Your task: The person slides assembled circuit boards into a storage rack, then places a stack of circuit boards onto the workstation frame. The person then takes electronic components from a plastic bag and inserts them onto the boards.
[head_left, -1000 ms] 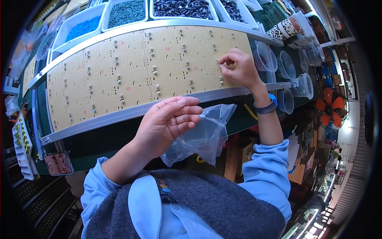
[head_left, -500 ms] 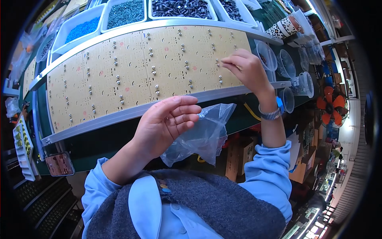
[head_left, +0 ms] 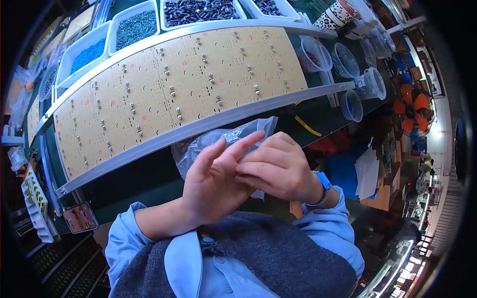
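My left hand is turned palm up in front of my chest, thumb and index finger stretched apart. Its other fingers are mostly covered by my right hand, whose fingertips are pinched together against the left palm. Whatever lies in that palm or between those fingertips is hidden. Just beyond both hands lies a crumpled clear plastic bag. Farther off, a wide panel of tan circuit boards sits in a metal rail frame, with small silvery parts standing in rows on it.
White bins of blue, green and dark small parts stand behind the frame. Clear plastic cups are at the right, near yellow-handled pliers. A phone lies at the left edge, and an orange fan stands far right.
My right hand has come from above the right part of the boards down to my left palm. My left hand has shifted slightly down and right. The view has turned a little.
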`<state>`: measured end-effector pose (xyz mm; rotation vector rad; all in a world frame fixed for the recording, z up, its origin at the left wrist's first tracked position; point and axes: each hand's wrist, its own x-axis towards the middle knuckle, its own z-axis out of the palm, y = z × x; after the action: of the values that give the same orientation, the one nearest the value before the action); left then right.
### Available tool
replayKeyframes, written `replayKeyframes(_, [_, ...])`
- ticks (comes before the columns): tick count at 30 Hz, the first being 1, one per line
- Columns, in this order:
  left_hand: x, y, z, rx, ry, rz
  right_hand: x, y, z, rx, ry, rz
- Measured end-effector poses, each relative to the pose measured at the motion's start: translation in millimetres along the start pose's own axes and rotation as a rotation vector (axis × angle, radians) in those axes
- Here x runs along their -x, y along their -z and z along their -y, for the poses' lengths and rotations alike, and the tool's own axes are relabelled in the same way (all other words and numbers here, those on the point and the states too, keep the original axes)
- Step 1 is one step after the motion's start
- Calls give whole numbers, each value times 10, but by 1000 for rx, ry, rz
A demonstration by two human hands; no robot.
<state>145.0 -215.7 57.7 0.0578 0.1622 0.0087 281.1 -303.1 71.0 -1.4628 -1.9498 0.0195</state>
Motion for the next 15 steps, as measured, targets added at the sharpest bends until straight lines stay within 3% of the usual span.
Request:
replayKeyframes(3, [7,65,13,-175,-18,41,124,138,-53,26,-103,-107])
replayKeyframes(7, [210,202,-105,-715,-253,28,440,271,-207,-97,-610,-311])
replayKeyframes(8, [286,306,-169,-869,-330,51,501,259,-219,-211,-759,-255])
replayKeyframes(11, [524,641,-235,-1588,-790,-244,511,79,-219,-236,-714,-64])
replayKeyframes(14, [550,749,-197,-1953,-911,-390,462,-174,-286,-242,-564,49])
replayKeyframes(15, [561,792,-172,-1996,-852,-428,431,-243,-296,-238,-547,93])
